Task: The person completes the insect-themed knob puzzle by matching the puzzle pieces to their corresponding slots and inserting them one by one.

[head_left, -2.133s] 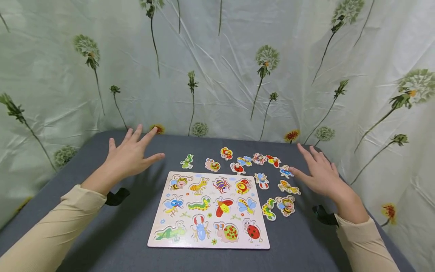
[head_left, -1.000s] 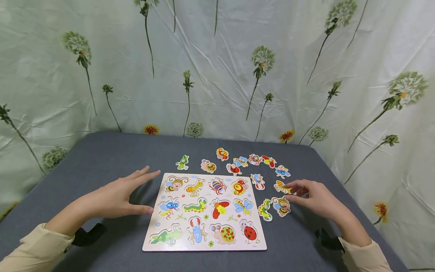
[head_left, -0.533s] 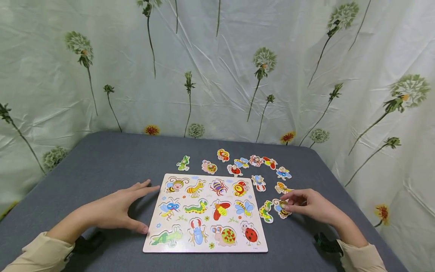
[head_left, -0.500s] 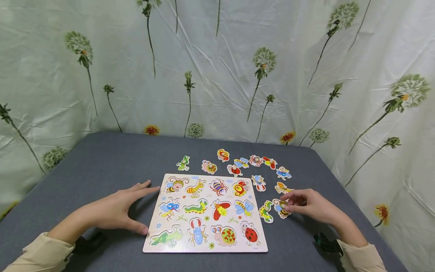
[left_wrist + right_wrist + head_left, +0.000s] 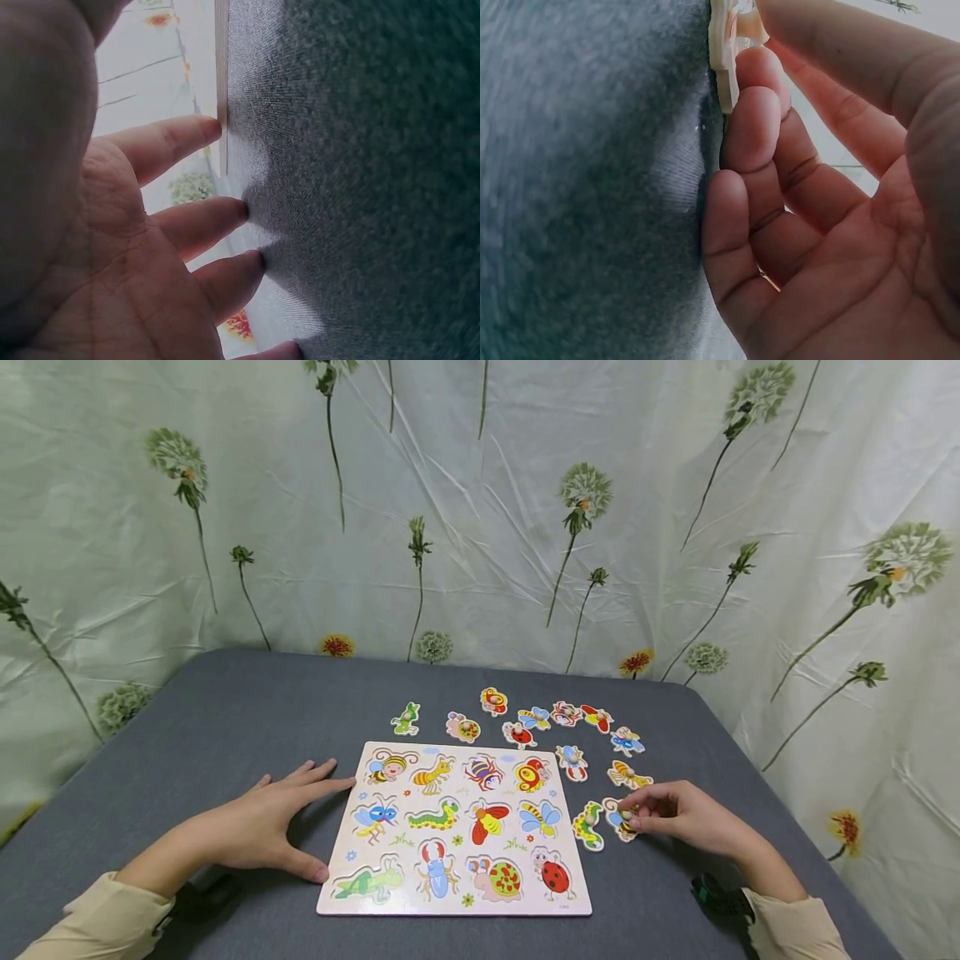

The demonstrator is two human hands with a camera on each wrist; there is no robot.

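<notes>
A pale wooden puzzle board (image 5: 408, 906) with painted insect recesses lies flat on the table. My left hand (image 5: 258, 827) spreads at its left side, thumb and index fingertip at the edge. In the left wrist view, one fingertip meets the board's edge (image 5: 222, 75) while other fingertips rest on the cloth. To the right of the board, my right hand (image 5: 690, 818) pinches the bee puzzle piece (image 5: 617, 821) by its knob (image 5: 751, 28). Fingers partly cover that piece, which lies close over the cloth.
A green caterpillar piece (image 5: 588, 827) sits between board and bee. A striped yellow insect piece (image 5: 628, 774) and a blue beetle piece (image 5: 572, 762) lie just beyond. Several more knobbed pieces, including a ladybird (image 5: 518, 734) and a grasshopper (image 5: 406, 719), lie behind the board. A flowered curtain (image 5: 480, 527) hangs behind.
Both hands have come down from being raised and spread. The left has settled against the board's left edge; the right has moved onto the bee piece and closed on its knob.
</notes>
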